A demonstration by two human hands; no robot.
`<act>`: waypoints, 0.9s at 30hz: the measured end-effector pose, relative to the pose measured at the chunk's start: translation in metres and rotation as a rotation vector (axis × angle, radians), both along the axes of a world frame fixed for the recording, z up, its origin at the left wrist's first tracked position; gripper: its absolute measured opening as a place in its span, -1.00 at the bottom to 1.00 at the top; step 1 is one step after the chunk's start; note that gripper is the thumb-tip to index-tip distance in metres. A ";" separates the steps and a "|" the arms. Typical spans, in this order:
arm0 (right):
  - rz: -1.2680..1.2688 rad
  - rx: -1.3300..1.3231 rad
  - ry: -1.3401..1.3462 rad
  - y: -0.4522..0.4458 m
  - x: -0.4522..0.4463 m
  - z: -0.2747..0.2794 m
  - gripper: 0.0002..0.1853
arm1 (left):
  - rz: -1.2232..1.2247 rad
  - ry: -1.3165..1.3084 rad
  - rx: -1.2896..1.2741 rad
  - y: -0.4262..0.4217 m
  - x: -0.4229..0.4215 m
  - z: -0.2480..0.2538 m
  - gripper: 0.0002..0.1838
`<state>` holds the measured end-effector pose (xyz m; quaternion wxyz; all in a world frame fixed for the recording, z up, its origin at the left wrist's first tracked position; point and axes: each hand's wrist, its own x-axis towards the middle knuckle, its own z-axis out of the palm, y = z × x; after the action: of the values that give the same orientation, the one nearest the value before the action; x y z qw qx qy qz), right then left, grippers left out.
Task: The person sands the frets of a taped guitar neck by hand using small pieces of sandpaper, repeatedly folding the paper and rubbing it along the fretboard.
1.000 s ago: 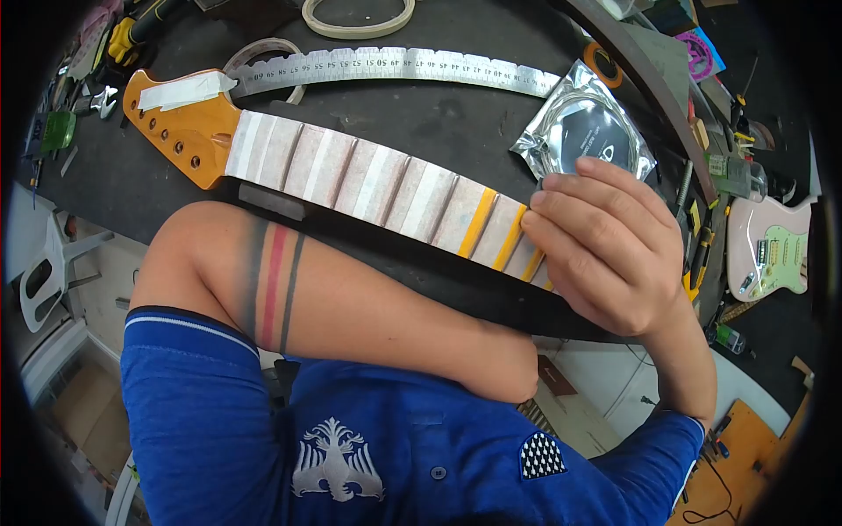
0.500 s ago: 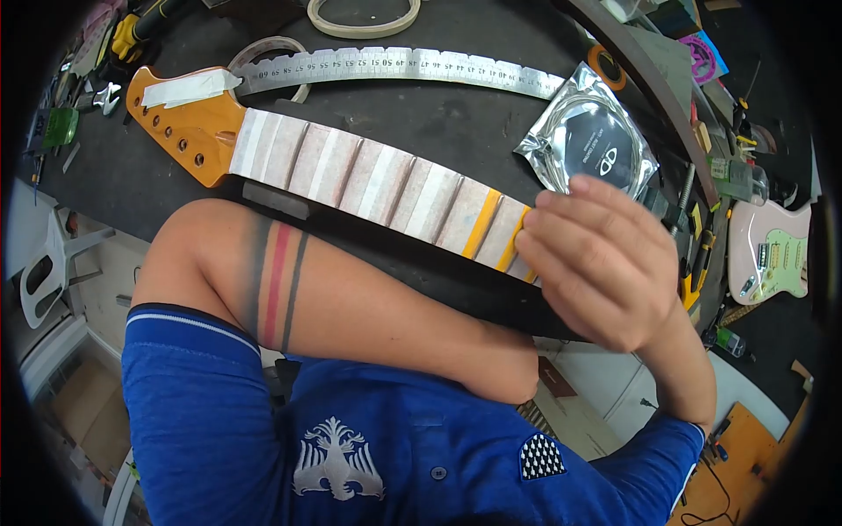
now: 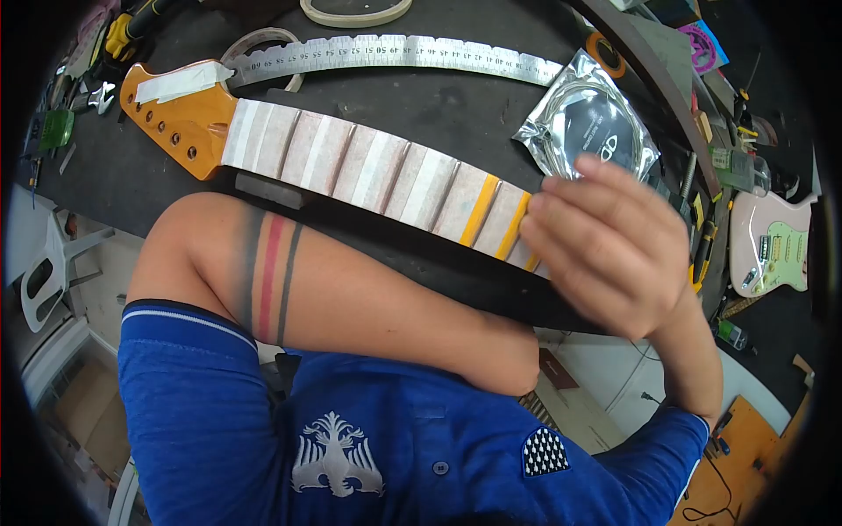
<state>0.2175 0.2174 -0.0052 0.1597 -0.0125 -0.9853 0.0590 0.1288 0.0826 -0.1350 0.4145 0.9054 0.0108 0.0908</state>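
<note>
My right hand [image 3: 610,241] is over the right end of a guitar neck [image 3: 368,171], fingers curled and close together. Motion blurs it slightly; the thumb and anything under the fingertips are hidden. Pale tape strips and narrow yellow strips cover the neck between dark frets. White tape lies on its orange headstock [image 3: 180,123]. My left forearm [image 3: 386,307] crosses in front of the neck; its far end is rounded by my chest, and no left hand or fingers show. A silver packet [image 3: 583,114] with a coiled string lies just beyond my right hand.
A steel ruler [image 3: 395,53] lies behind the neck, over a tape roll [image 3: 296,83]. Another pale ring [image 3: 355,19] is at the top. Tools and a green bottle [image 3: 57,129] crowd the left. At right are a pink guitar body [image 3: 745,237] and yellow-handled tools [image 3: 702,254].
The neck, ruler and packet appear slightly higher in view. My right hand has shifted a little over the neck's right end, its fingers still bunched. My left forearm keeps nearly the same pose.
</note>
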 end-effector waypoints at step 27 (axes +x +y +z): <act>-0.870 -0.738 0.615 -0.043 0.102 0.086 -0.78 | 0.547 -0.974 0.024 0.038 -0.029 0.115 -0.71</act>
<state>0.3190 0.1744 0.0804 0.4293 -0.4470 -0.7145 0.3245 0.0999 0.1205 -0.0201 0.3228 0.7277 0.0518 0.6030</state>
